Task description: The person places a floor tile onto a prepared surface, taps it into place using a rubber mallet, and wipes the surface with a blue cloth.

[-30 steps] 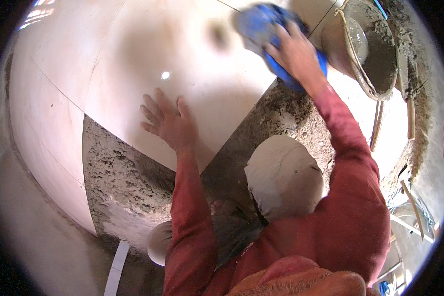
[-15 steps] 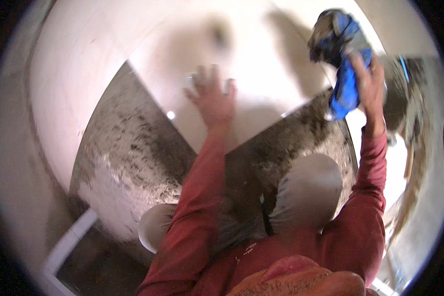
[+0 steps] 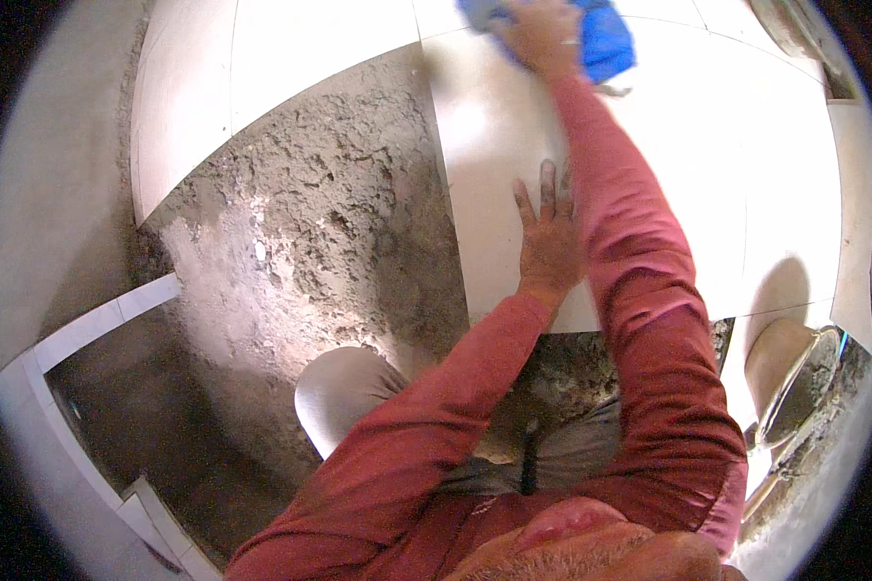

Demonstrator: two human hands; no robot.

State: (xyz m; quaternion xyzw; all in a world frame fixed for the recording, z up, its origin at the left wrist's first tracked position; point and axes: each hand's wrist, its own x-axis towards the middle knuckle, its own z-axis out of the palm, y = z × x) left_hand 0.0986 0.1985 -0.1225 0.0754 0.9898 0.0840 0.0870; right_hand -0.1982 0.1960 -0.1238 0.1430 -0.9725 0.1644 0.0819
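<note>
Pressing down, my left hand [image 3: 549, 237] lies flat and open on the big white tile [image 3: 494, 145], holding nothing; I think it steadies me. My right hand [image 3: 543, 34] reaches far ahead and grips a blue cloth [image 3: 606, 39] against the same tile. Rough grey mortar [image 3: 339, 213] lies bare to the left.

A tiling site: pale floor tiles [image 3: 765, 184] beside bare mortar bed [image 3: 339, 213].
</note>
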